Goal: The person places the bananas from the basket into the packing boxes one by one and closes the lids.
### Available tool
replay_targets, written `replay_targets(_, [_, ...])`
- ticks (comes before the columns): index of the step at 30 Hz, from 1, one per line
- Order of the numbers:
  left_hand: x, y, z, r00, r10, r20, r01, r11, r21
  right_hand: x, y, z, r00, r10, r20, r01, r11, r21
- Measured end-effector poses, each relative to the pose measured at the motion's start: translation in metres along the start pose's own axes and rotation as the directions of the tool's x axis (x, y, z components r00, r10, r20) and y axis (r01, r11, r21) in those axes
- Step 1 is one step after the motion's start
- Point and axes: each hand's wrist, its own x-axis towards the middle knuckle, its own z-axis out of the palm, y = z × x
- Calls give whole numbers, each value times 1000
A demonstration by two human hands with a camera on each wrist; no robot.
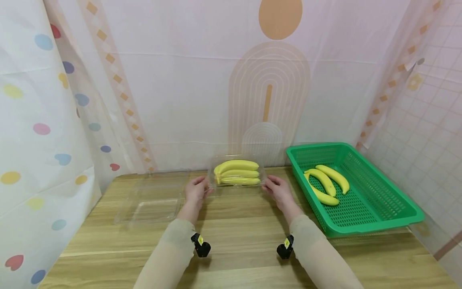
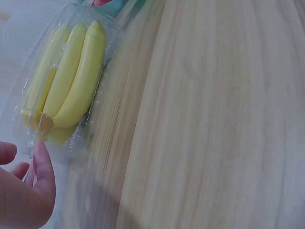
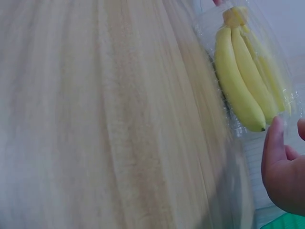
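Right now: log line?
left hand: on box | right hand: on box | box: bananas inside | basket: loose bananas | other box: table's left

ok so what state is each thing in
Filled box: lid position unclear
Bunched bananas: inside, unpeeled
Other clear box: appears open and empty
Green basket: upright, open-topped
Basket bananas: three, unpeeled, lying inside
Left hand: touching filled box's left end
Right hand: touching its right end

**Pastel Surroundings**

A pale pink-and-white cloth hanging with a nested-arch print point(image 1: 195, 92) spans 12 o'clock, behind a light-brown wood-grain table point(image 1: 242, 245) stretching toward 6 o'clock. At 10 o'clock hangs a white curtain printed with multicoloured dots and hearts point(image 1: 43, 160); at 2 o'clock, a pale grid-print cloth point(image 1: 429, 120). Soft light falls evenly.
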Motion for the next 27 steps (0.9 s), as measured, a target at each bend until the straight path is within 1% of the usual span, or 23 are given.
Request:
replay_targets(4, [-5, 3, -4, 999, 10, 32, -12, 999, 44, -6, -4, -2, 999, 26, 39, -26, 999, -23])
replay_targets(8, [-11, 6, -9, 996, 19, 86, -28, 994, 105, -13, -8, -3, 996, 57, 66, -52, 997, -65])
replay_targets(13, [-19, 9, -16, 985, 47, 167, -79, 979, 188, -19, -11, -3, 992, 81, 92, -74, 994, -82])
replay_targets(16, [-23, 10, -18, 974, 61, 217, -115, 963, 242, -21, -11, -4, 991, 90, 98, -83, 994, -78])
replay_targets(20, [-28, 11, -22, 959, 81, 270, -169, 932, 321, -24, -11, -5, 990, 100, 102, -93, 993, -76])
replay_targets(24, [-33, 12, -26, 949, 92, 302, -210, 898, 386, -29, -13, -5, 988, 111, 110, -101, 991, -89])
replay_targets(27, [-39, 14, -30, 941, 103, 321, -236, 882, 408, -32, -14, -5, 986, 113, 125, -101, 990, -102])
